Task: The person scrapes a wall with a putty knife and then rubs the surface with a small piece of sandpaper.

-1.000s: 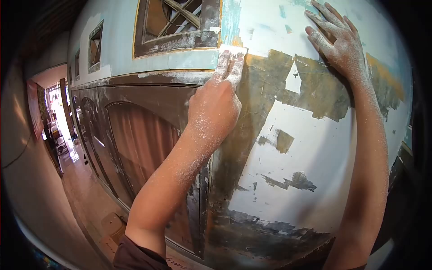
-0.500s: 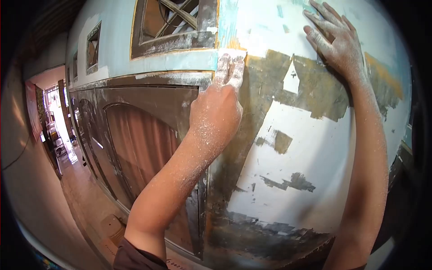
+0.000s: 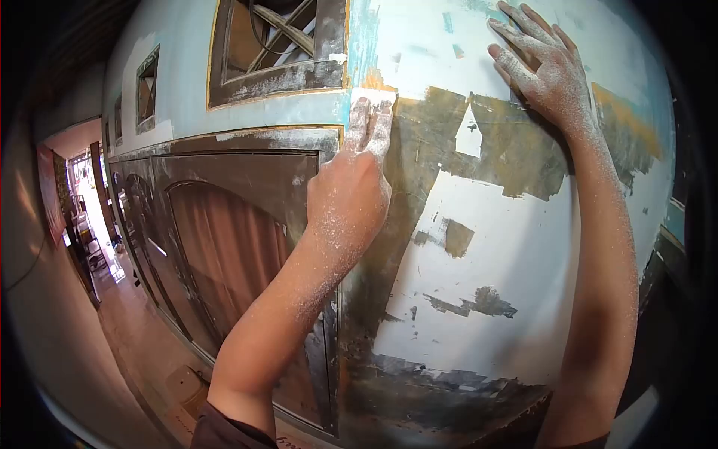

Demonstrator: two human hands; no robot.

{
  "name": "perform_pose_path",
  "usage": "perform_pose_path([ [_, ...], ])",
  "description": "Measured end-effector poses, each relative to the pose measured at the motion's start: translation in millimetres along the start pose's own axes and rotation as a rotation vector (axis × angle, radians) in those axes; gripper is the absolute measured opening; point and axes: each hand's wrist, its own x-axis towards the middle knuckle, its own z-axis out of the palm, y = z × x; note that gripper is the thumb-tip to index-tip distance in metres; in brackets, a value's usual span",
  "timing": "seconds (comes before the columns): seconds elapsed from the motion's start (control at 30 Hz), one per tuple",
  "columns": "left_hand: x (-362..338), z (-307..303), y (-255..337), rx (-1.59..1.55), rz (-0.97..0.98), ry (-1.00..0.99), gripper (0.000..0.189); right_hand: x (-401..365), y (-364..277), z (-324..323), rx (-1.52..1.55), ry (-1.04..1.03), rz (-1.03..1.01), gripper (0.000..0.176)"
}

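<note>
My left hand (image 3: 350, 179) presses two straightened fingers on a small whitish piece, apparently sandpaper (image 3: 384, 96), against the wall (image 3: 508, 239). Its other fingers are curled in. The piece lies just right of the lower corner of a brown window frame (image 3: 280, 84), where pale blue, white and ochre paint meet. Higher on the right, my right hand (image 3: 550, 75) rests on a white stretch of wall with fingers spread, holding nothing. White dust coats both hands and forearms. The fingers mostly cover the whitish piece.
Below my left hand is a brown wooden panel (image 3: 239, 161) with an arched opening and a reddish curtain (image 3: 232, 247). A narrow passage (image 3: 123, 299) runs along the left towards a bright doorway (image 3: 90, 194). A brownish object (image 3: 185, 383) sits low on the floor.
The view has shifted slightly, so the wall and both hands appear farther left and a little lower. Both hands keep nearly the same places on the wall.
</note>
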Motion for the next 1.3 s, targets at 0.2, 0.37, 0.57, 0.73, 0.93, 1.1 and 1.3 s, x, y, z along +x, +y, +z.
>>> perform_pose_path([
  [0.2,-1,4,2,0.022,-0.042,-0.006,0.035,1,-9,-6,0.034,0.000,0.025,0.042],
  [0.37,6,9,-2,0.029,-0.081,-0.017,0.043,-1,-6,3,0.015,0.047,0.020,0.040],
  [0.57,-3,10,-1,0.023,-0.077,-0.032,0.053,-3,-3,1,0.006,0.036,-0.005,0.042],
  [0.73,2,6,2,0.045,-0.090,-0.043,0.061,-1,4,3,0.062,0.030,0.018,0.044],
  [0.93,7,2,12,0.034,-0.094,-0.052,0.071,0,1,-3,0.040,-0.017,0.024,0.047],
  [1.1,-4,10,19,-0.011,0.044,0.116,0.073,4,20,8,0.062,0.008,-0.051,0.047],
  [1.3,3,1,27,-0.020,-0.034,0.043,0.069,0,14,-9,0.079,-0.076,-0.003,0.051],
])
